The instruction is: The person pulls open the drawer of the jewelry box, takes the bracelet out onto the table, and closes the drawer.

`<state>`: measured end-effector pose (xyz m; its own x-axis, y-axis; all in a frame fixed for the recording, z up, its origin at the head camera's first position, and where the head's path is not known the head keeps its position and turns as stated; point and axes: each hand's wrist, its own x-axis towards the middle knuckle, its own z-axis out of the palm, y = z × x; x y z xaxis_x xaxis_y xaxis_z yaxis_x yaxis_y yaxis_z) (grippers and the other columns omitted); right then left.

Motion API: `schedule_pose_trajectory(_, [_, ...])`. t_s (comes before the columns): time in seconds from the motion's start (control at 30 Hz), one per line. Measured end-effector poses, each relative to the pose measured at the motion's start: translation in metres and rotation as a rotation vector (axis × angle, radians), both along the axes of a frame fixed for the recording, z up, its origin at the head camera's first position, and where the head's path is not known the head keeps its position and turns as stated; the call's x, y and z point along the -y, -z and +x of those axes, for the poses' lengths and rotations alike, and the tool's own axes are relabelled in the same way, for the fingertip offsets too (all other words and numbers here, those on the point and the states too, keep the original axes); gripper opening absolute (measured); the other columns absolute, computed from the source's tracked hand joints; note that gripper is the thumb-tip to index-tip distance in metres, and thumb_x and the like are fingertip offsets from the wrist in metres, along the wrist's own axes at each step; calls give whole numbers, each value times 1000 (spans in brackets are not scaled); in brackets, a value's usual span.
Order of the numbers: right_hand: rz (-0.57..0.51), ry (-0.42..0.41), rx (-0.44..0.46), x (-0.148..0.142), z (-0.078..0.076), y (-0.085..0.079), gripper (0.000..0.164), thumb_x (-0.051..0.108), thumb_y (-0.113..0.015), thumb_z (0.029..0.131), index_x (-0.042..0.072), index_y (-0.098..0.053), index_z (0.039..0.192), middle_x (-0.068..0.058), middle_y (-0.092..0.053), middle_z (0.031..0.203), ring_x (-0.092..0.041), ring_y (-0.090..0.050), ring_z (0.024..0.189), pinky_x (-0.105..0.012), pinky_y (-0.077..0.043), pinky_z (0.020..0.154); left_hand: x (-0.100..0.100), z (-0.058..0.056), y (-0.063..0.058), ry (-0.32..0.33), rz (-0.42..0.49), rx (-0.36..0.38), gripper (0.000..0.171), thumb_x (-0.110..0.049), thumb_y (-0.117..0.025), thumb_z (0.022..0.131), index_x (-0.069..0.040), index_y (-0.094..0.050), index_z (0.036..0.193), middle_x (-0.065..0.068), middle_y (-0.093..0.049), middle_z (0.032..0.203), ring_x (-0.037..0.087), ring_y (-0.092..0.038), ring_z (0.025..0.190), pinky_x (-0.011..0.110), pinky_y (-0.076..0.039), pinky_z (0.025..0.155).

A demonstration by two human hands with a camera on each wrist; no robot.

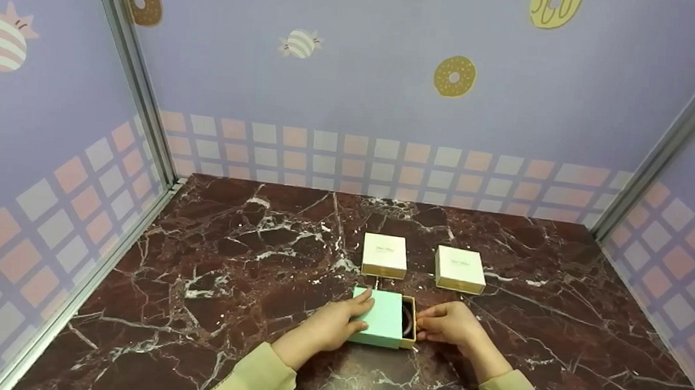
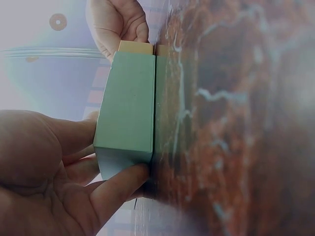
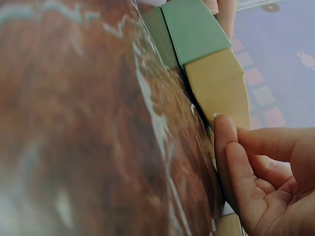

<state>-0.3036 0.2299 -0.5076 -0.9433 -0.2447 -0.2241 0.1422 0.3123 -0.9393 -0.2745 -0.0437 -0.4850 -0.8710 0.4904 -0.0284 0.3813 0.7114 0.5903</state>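
A mint-green sliding gift box (image 1: 378,315) lies on the table, its yellow inner drawer (image 1: 410,324) standing partly out at the right end. Inside that drawer a dark curved item (image 1: 407,317) shows, mostly hidden under the green sleeve. My left hand (image 1: 337,321) grips the sleeve's left end; in the left wrist view its fingers (image 2: 120,184) bend around the end and side. Against the drawer's outer end, my right hand (image 1: 449,324) pinches with thumb and fingertips. The right wrist view has these curled fingers (image 3: 241,162) at the yellow drawer wall (image 3: 219,88).
Behind the green box stand two closed cream-topped boxes with gold sides, one straight behind (image 1: 384,254) and one farther right (image 1: 460,268). The dark red marbled table (image 1: 239,310) is bounded by patterned lilac panels (image 1: 344,83) at the back and both sides.
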Motion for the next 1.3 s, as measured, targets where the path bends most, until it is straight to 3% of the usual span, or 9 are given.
schedule_pose_trajectory(1.3, [56,-71,44,-33,-7,-7,23,-1,-68,90,-17,-71,106,-1,-75,74,-7,-71,65,-19,-62,64,0,1,1,7,-4,-6,56,-23,-61,103,-9,-46,155,5,-32,169,37,-45,148,64,-29,125])
